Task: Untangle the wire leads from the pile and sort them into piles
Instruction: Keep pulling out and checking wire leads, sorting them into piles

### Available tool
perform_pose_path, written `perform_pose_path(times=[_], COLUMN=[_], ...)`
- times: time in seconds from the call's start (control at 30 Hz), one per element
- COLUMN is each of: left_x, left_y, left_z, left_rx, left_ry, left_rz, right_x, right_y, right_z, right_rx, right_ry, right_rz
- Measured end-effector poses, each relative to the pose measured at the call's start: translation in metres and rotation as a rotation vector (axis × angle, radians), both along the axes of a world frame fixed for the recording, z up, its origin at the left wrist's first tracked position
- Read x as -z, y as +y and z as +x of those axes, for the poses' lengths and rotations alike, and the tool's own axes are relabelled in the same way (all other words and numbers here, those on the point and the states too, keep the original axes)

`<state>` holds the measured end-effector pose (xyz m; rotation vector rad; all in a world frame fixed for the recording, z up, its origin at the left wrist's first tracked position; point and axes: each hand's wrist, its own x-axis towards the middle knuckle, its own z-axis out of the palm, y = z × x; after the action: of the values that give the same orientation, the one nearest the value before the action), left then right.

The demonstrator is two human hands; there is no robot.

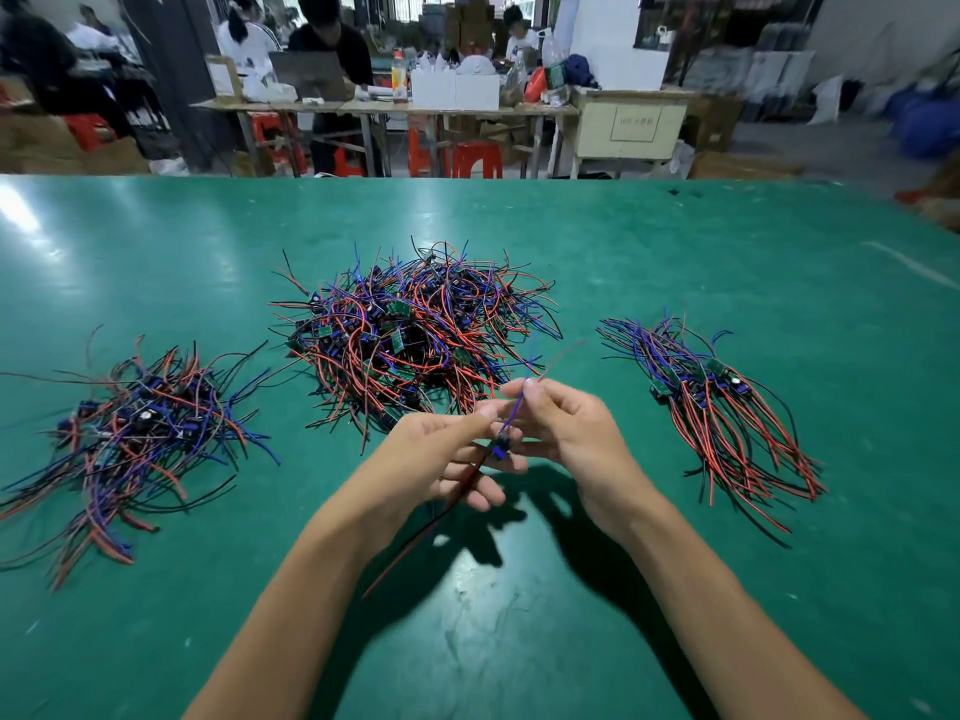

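Note:
A big tangled pile (415, 330) of red, blue and black wire leads with small green boards lies at the table's middle. A looser pile (135, 433) sits to the left, and a neatly aligned pile (722, 407) to the right. Above the table in front of the middle pile, my left hand (441, 454) and my right hand (566, 433) hold a single wire lead (503, 444) between them. My right fingers pinch its blue wire near the top. My left hand grips the small board, and the red and black wires hang down from it.
The green table (675, 589) stretches wide around the piles. Beyond its far edge stand work tables (384, 109), red stools (478, 158), boxes and several people.

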<state>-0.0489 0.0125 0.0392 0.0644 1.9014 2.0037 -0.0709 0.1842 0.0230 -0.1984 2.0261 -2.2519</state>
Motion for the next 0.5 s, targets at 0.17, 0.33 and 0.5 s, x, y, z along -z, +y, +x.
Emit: perform_pose_path(times=[0.17, 0.33, 0.5], left_x=[0.003, 0.003, 0.004], left_y=[-0.009, -0.008, -0.015], left_z=[0.000, 0.000, -0.002], left_rx=[0.007, -0.004, -0.011], left_ry=[0.086, 0.096, 0.156], left_rz=[-0.053, -0.086, -0.239], right_x=[-0.004, -0.004, -0.004], right_y=[0.016, 0.016, 0.017], right_z=[-0.007, -0.009, -0.010], right_rx=[0.165, 0.177, 0.381], right_ry=[-0.144, -0.164, -0.109], right_rz=[-0.235, -0.326, -0.379])
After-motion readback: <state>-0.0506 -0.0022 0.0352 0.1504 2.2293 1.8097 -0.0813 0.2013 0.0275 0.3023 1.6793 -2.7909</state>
